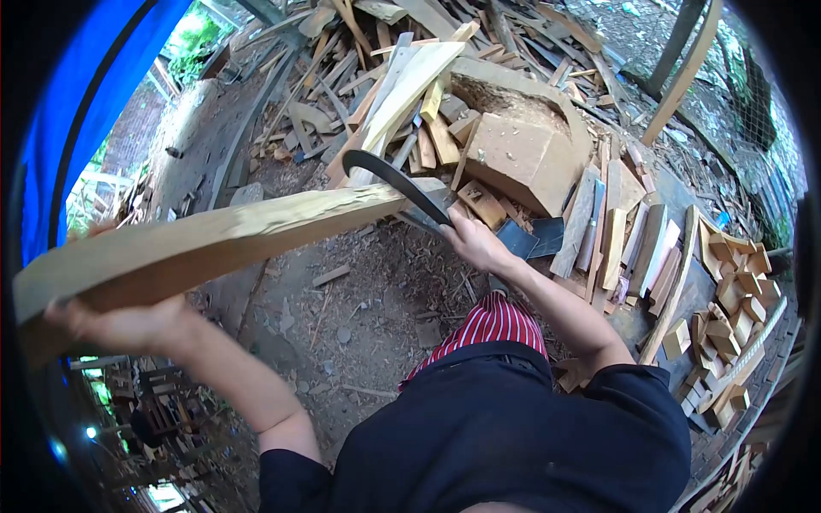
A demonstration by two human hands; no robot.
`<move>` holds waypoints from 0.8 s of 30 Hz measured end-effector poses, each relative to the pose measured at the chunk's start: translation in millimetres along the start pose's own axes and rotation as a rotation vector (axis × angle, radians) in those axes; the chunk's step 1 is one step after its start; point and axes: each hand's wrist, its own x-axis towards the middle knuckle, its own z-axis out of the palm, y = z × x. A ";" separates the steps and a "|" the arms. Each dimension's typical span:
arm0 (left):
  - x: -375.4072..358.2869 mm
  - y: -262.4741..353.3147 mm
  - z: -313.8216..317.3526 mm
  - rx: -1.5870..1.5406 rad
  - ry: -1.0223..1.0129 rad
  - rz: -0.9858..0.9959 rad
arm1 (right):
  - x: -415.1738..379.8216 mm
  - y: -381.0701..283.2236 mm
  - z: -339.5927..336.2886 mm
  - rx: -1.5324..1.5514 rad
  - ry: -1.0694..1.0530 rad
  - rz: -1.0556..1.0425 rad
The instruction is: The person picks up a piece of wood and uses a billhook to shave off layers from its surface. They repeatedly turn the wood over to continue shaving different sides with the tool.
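Observation:
A long, thick wooden beam (184, 244) stretches from the left edge toward the middle, its upper edge pale and rough with cut facets. My left hand (128, 325), a little blurred, is closed on the lower side of the beam near its left end. In my right hand (479, 246) is a dark machete (389, 173) with a curved blade. The blade crosses over the far end of the beam in this view, its rounded tip pointing up and left.
A hollowed wooden block (522, 158) stands ahead among piled offcuts (342, 77). Sawn strips (611, 248) and small wedges (727, 333) lie to the right. Wood chips cover the ground (342, 299). A blue tarp (103, 85) hangs at upper left, and a post (684, 73) leans at upper right.

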 end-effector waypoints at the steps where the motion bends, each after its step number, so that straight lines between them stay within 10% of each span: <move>1: 22.1 16.3 -12.6 0.000 -0.120 0.120 | -5.8 -10.5 -7.9 0.002 0.064 -0.048; 5: 50.9 59.8 11.1 -0.092 -0.314 0.412 | -21.3 -50.5 -54.1 0.021 0.158 -0.053; 18: 113.4 -0.6 66.2 -0.258 -0.477 0.115 | -29.5 -32.1 -85.8 -0.126 0.385 0.041; 24: 105.7 5.3 116.0 -0.284 -0.545 0.190 | -20.4 -132.7 -152.2 -0.077 0.659 -0.387</move>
